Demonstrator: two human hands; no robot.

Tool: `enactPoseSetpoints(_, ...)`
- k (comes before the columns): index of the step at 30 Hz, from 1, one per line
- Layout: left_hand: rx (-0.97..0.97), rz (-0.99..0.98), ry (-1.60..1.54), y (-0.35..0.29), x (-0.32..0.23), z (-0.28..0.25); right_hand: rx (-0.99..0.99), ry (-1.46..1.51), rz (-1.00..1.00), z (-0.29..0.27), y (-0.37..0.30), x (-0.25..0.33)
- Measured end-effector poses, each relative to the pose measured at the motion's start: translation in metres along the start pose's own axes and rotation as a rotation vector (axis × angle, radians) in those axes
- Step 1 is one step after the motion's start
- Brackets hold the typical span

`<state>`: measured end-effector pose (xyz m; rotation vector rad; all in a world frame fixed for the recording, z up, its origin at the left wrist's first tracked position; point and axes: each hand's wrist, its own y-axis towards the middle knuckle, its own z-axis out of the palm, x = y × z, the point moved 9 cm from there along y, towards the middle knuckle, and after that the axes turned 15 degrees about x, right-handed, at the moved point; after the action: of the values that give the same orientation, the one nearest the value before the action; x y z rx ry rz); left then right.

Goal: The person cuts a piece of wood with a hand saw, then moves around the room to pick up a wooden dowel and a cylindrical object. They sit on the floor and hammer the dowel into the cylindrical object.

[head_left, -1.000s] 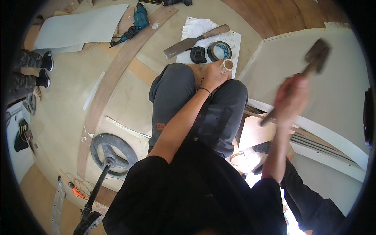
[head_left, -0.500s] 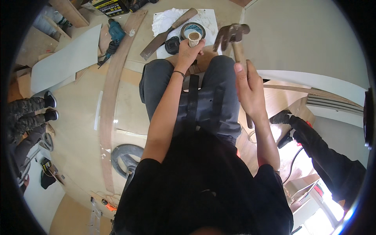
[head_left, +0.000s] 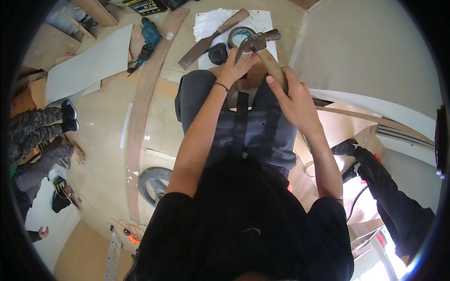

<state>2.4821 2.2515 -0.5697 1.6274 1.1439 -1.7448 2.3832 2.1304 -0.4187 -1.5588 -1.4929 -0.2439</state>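
My right hand [head_left: 297, 100] is wrapped round the wooden handle of a claw hammer [head_left: 272, 65]. Its dark metal head hangs over my left hand, partly covering it. Closed between my knees, my left hand [head_left: 234, 70] grips a thick upright handle [head_left: 246, 55] with a round, pale-rimmed end. The hammer head hides most of that end, and I cannot tell whether they touch. What lies at the handle's lower end is hidden by my hand. Below it, a brown wooden piece [head_left: 255, 75] shows between my knees.
Ahead, a white board [head_left: 267, 21] bears a wide-bladed, wooden-handled tool [head_left: 213, 40], a tape roll [head_left: 233, 37] and a black tape measure [head_left: 218, 54]. Left are a teal drill [head_left: 150, 35] and a long wood strip [head_left: 140, 112]. Other people's legs [head_left: 44, 119] [head_left: 389, 182] show at both sides.
The hammer has swung left and down, from beside my left hand to over the handle's end. My left hand keeps its grip. The whole view has shifted slightly.
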Motion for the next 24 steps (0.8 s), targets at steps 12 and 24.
enactPoseSetpoints(12,-0.209,0.33,-0.054,-0.001,-0.011,0.002,0.025,-0.204,-0.037,-0.005,0.027,0.0)
enactPoseSetpoints(24,-0.363,0.268,-0.009,-0.014,-0.013,0.001,0.043,-0.261,0.041,0.001,0.028,0.043)
